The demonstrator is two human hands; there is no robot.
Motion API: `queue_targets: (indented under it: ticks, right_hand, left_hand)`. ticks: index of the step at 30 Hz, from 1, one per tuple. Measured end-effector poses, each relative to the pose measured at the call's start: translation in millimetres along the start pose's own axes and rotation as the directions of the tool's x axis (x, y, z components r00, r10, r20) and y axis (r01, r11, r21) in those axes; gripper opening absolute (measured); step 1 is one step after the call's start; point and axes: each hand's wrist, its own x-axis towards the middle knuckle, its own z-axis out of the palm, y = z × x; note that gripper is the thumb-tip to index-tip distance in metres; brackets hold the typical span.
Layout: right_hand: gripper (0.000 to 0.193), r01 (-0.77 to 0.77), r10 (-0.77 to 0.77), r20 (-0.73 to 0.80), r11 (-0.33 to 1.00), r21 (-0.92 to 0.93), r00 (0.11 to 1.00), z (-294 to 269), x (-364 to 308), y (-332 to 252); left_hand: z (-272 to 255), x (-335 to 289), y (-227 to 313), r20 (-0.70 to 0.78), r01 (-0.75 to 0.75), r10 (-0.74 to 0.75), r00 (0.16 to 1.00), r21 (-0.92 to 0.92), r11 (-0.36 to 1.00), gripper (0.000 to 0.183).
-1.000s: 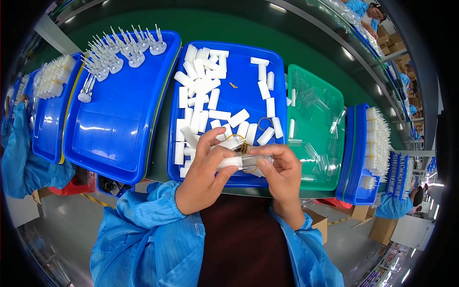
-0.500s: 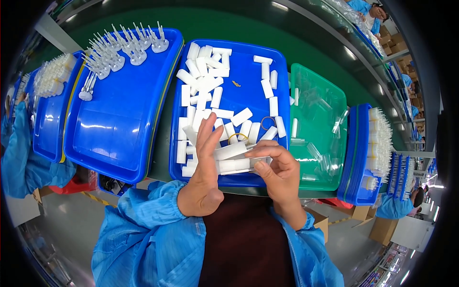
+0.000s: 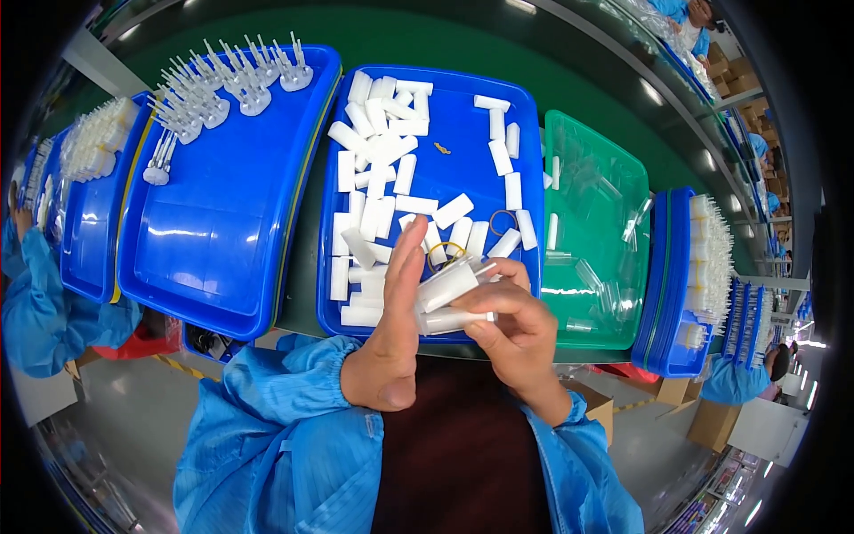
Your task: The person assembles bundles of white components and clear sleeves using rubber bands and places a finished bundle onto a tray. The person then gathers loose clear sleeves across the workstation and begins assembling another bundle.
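Observation:
My right hand (image 3: 520,334) grips a small bundle of white cylinders (image 3: 447,285) by its right end, thumb below and fingers above. Clear plastic seems to surround some of them; my fingers hide part of the bundle. Upright, with fingers stretched out, my left hand (image 3: 393,334) has its palm against or very close to the bundle's left ends. Both hands are over the near edge of a blue tray (image 3: 463,173), where many loose white cylinders (image 3: 381,149) lie. A yellow rubber band (image 3: 447,256) lies just beyond the bundle.
On the right, a green tray (image 3: 592,240) contains clear plastic tubes. Beyond it are stacked blue trays (image 3: 663,276) with white spiky parts (image 3: 709,258). Another blue tray (image 3: 205,240) at left bears white pronged parts (image 3: 253,93). Co-workers in blue sleeves (image 3: 53,285) sit farther off.
My left hand has moved slightly right, up to the bundle's ends. The cylinders in my right hand have shifted and tilted, their right ends now higher.

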Motion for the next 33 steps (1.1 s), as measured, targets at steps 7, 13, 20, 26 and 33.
queue_targets:
  ticks: [7,13,20,26,33]
  right_hand:
    - [0.021,0.395,-0.294,0.401,0.897,-0.197,0.868,-30,3,-33]
    - [0.031,0.423,-0.351,0.398,0.9,-0.108,0.848,-22,10,-36]
    - [0.028,0.158,-0.151,0.073,0.689,-0.708,0.986,-12,33,-1]
    - [0.017,0.106,-0.092,0.069,0.506,-0.856,0.993,14,35,24]
    - [0.008,0.116,-0.117,0.045,0.73,-0.674,0.992,-2,34,-3]
  left_hand:
    - [-31,5,13,0.65,0.739,-0.365,0.667,-0.51,0.441,0.103]
    - [-27,8,13,0.784,0.822,-0.315,0.536,-0.398,0.407,0.09]
    - [-35,4,17,0.596,0.797,-0.555,0.581,-0.279,0.535,0.05]
    - [-31,5,23,0.4,0.737,-0.619,0.676,-0.378,0.561,0.038]
    - [-36,0,14,0.217,0.649,-0.612,0.761,-0.29,0.704,0.036]
